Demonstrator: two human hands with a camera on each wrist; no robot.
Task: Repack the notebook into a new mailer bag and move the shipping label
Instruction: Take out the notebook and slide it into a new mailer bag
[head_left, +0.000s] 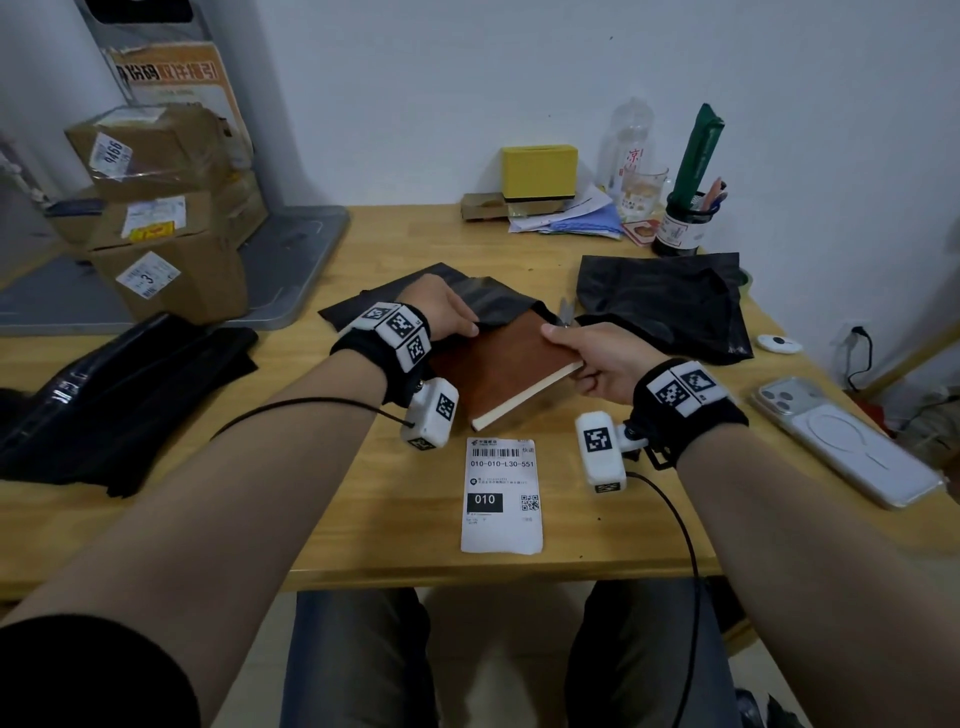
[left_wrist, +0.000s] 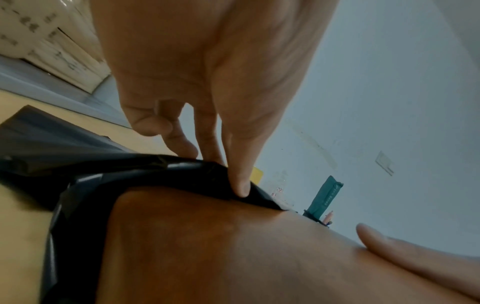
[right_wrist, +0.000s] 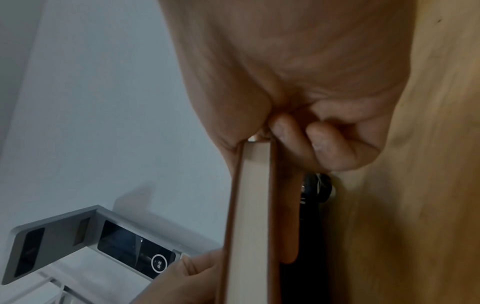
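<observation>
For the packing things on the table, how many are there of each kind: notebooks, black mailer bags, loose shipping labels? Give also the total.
Notebooks: 1, the brown notebook, held by the right hand.
Black mailer bags: 2, the mailer bag pinched open by the left hand, and the second mailer bag lying to the right.
Loose shipping labels: 1, the shipping label.
Total: 4.

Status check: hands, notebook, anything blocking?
Left hand pinches mailer bag mouth. Right hand grips brown notebook, far end inside bag. Shipping label loose on table; nothing blocking.

Dim, even indoor light; wide-angle edge distortion, blurred wrist views.
</observation>
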